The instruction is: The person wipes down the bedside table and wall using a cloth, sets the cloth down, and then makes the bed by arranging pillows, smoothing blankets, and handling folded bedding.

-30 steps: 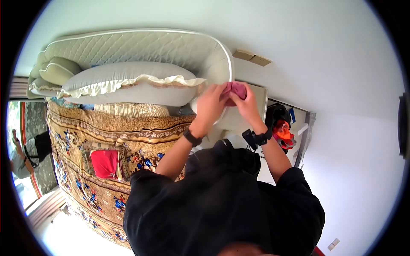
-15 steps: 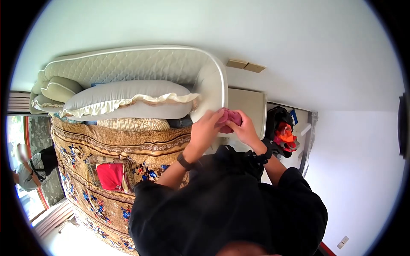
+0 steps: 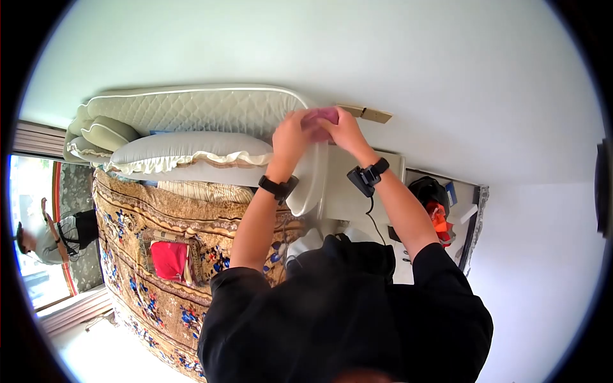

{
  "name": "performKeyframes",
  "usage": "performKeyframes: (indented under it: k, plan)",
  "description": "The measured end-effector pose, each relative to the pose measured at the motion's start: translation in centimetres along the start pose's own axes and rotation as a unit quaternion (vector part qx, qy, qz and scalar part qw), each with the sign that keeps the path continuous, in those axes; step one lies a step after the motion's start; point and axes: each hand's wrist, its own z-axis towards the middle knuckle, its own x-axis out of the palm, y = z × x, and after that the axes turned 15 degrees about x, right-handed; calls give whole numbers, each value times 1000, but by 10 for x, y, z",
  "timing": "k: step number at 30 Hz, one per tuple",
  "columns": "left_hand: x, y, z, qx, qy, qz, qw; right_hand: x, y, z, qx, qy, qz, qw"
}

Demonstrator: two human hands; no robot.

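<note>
Both hands hold a small dusky-pink cloth (image 3: 318,124), bunched up and slightly blurred; I cannot make out whether it is a garment. My left hand (image 3: 291,135) has its fingers closed on the cloth's left side. From the right, my right hand (image 3: 347,132) pinches it with the thumb over the front. The cloth is held up in front of the curved end of the padded headboard (image 3: 191,105). Below my hands is a pale bedside cabinet (image 3: 357,182).
A floral brown blanket (image 3: 137,223) covers the bed, with a folded red cloth (image 3: 171,260) on it. A long frilled pillow (image 3: 198,150) leans on the headboard. Right of the cabinet lies a black bag (image 3: 426,191) with orange cloth. Another person (image 3: 48,242) is at far left.
Both hands have risen with the pink cloth, away from my body, from above the cabinet to in front of the headboard's end. My arms are stretched out further.
</note>
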Motion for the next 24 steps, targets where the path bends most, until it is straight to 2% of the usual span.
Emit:
performKeyframes:
  k: [2, 5, 10, 12, 14, 15, 17, 20, 23, 24]
  plan:
    - [-1, 1, -6, -3, 7, -23, 1000, 0, -3, -13, -10, 10, 15, 1000]
    - [-8, -10, -26, -39, 13, -128, 991, 8, -31, -25, -44, -14, -15, 999]
    - [-19, -35, -78, -71, 29, -125, 989, 26, -62, -71, -44, -7, -27, 999]
    - [-23, -51, -99, -98, 28, -81, 991, 34, -71, -98, -32, -11, -26, 999]
    - [-19, -55, -116, -103, 12, -46, 994, 39, -75, -113, -38, -10, -15, 999]
    - [-18, -54, -126, -98, 5, -31, 995, 46, -82, -119, -73, -13, 44, 996]
    - [-16, -61, -140, -99, -23, -29, 994, 47, -79, -134, -66, -10, 38, 997]
    - [-13, -61, -166, -125, -40, -41, 990, 51, -88, -147, -57, 22, 26, 998]
    - [-11, -58, -196, -136, -29, 4, 990, 54, -94, -161, -51, 60, 37, 996]
    - [-9, -60, -202, -150, -51, -18, 987, 61, -106, -163, -78, 55, 52, 994]
